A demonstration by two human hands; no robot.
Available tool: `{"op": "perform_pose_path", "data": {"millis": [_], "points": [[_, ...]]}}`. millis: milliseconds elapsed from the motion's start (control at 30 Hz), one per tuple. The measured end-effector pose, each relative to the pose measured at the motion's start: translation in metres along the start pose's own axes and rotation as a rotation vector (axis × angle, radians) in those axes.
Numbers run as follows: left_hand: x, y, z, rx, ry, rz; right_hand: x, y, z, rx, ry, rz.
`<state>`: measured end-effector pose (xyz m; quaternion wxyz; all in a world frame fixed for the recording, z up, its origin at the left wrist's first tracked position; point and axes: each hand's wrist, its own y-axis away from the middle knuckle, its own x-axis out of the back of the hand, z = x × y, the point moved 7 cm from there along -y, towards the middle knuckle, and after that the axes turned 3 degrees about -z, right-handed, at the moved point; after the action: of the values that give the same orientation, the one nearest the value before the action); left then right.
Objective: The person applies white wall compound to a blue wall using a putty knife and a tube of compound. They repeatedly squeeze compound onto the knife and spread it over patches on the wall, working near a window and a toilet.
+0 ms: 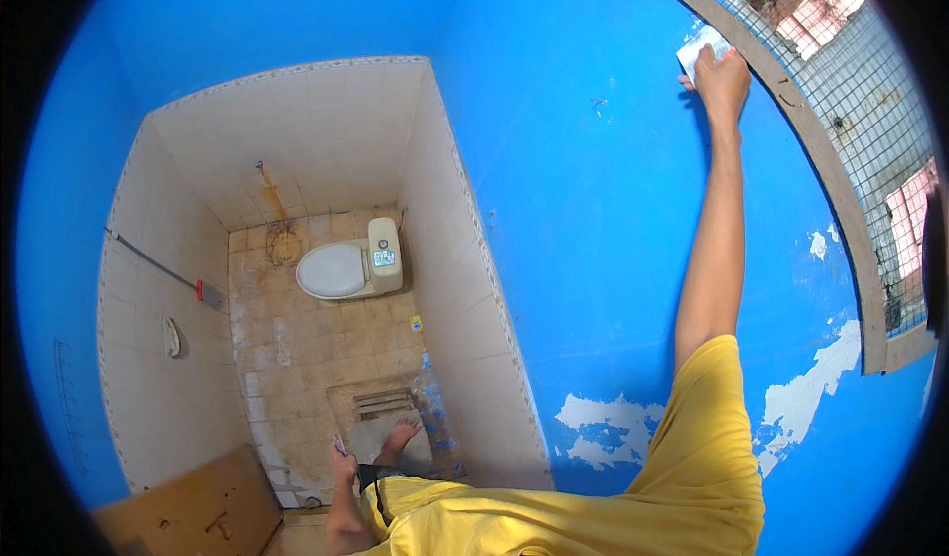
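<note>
My right hand (pixel 722 80) reaches high up the blue wall (pixel 593 210) and presses a flat pale scraper or pad (pixel 698 50) against it, just beside the wooden window frame (pixel 820 161). Its arm in a yellow sleeve stretches up from the lower right. My left hand (pixel 342 463) hangs low by my side near the bottom edge, closed on a small thin purple-tipped thing I cannot make out. My bare foot (pixel 399 439) stands on a step beside the floor drain.
A white toilet (pixel 348 267) stands on the stained tile floor far below. White tiles cover the lower walls. A long-handled tool (pixel 163 269) leans on the left wall. The wire-mesh window (pixel 870 131) is at the upper right, and a brown door (pixel 193 512) at the lower left. Paint is flaking low on the blue wall (pixel 608 423).
</note>
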<state>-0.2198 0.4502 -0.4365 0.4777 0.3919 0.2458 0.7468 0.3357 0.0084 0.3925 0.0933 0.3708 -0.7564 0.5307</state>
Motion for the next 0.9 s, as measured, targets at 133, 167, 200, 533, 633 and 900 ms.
{"op": "perform_pose_path", "data": {"millis": [133, 167, 200, 533, 633, 900], "points": [[0.004, 0.002, 0.013, -0.147, 0.052, 0.049, -0.006, 0.003, 0.003, -0.011, 0.038, -0.002], [0.002, -0.001, 0.013, -0.155, 0.099, 0.031, -0.005, 0.004, 0.006, -0.020, 0.033, -0.012], [0.000, -0.006, 0.011, -0.144, 0.069, 0.019, -0.002, 0.006, 0.005, 0.020, 0.043, -0.025], [-0.004, -0.020, 0.012, -0.028, 0.022, -0.050, -0.020, -0.016, -0.003, 0.007, 0.048, -0.038], [-0.006, -0.018, 0.006, 0.004, 0.068, -0.016, -0.017, -0.010, 0.000, 0.006, 0.039, -0.023], [0.003, -0.007, -0.006, 0.008, 0.066, -0.014, -0.033, -0.017, -0.006, 0.053, -0.017, -0.012]]}}
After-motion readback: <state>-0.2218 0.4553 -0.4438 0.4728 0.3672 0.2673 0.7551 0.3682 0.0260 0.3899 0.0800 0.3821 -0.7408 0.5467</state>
